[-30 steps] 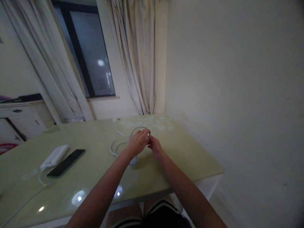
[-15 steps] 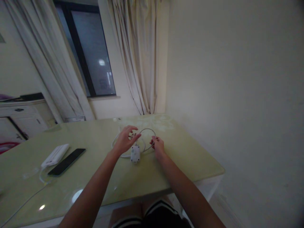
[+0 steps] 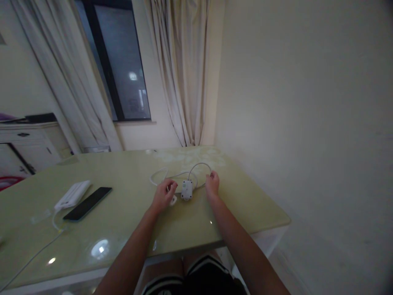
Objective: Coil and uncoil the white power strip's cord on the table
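Observation:
A small white box (image 3: 186, 190) with dark dots at its corners lies on the table between my hands. Its white cable (image 3: 200, 163) arcs from the far end toward my right hand (image 3: 212, 185), whose fingers are closed around it. More cable lies in loose loops behind and left of the box. My left hand (image 3: 166, 195) is just left of the box, fingers curled together at the looped cable; their exact grip is partly hidden. A white end piece (image 3: 173, 200), probably the plug, shows beside that hand.
A black phone (image 3: 88, 204) and a white power bank (image 3: 73, 195) with a cable lie on the left of the glossy greenish table (image 3: 123, 233). A wall (image 3: 307, 123) stands along the right side. Curtains (image 3: 184, 73) and a window are behind.
My left hand has come down from above the box to its left side, and its spread fingers have closed. The box has shifted right. My right hand has moved slightly right with the cable.

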{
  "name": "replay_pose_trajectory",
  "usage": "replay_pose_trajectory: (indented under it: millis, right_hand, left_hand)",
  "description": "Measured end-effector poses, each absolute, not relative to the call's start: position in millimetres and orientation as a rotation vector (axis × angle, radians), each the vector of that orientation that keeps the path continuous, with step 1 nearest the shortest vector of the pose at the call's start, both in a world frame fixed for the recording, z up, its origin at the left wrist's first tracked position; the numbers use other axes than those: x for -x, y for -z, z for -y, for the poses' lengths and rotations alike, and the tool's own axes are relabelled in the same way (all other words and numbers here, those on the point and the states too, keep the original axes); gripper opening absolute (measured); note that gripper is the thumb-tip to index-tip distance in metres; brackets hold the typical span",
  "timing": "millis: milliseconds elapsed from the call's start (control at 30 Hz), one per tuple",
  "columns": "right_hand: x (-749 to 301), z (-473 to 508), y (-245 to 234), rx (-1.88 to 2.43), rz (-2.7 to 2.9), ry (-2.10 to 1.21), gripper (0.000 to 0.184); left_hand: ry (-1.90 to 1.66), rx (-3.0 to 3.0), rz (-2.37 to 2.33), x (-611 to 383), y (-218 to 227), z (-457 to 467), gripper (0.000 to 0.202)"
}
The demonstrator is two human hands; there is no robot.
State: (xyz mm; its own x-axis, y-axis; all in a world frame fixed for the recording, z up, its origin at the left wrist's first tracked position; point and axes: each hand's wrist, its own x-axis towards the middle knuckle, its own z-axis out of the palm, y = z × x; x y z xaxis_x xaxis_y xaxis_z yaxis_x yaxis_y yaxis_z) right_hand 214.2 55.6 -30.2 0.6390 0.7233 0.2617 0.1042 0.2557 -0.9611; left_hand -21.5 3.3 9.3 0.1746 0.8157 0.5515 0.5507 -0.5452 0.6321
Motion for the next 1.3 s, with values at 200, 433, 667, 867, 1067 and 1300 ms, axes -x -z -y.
replay_pose_trajectory:
  millis: [200, 433, 667, 867, 1067, 1300]
  right_hand:
    - [-192, -29, 11, 1.208, 1.244, -0.377, 0.047]
    - [-169, -15, 12, 1.159, 1.647, -0.451, 0.025]
    - [-171, -14, 11, 1.212, 1.704, -0.445, 0.020]
    - [-174, -15, 9, 1.207, 1.652, -0.528, 0.015]
    - [-172, -13, 10, 1.216, 1.630, -0.538, 0.012]
    - [-174, -13, 4, 1.158, 1.514, -0.627, 0.012]
  left_hand:
    - [-1.040, -2.352, -1.205, 19, -2, 3, 0.034]
    - [-1.341, -2.293, -1.452, 29, 3, -1, 0.025]
    - [-0.975, -2.419, -1.756, 57, 23, -13, 0.048]
    - [-0.808, -2.516, -1.624, 51, 20, -10, 0.040]
    - [-0.782, -2.492, -1.644, 46, 13, 0, 0.023]
    - [-0.739, -2.571, -1.714, 39, 5, 4, 0.024]
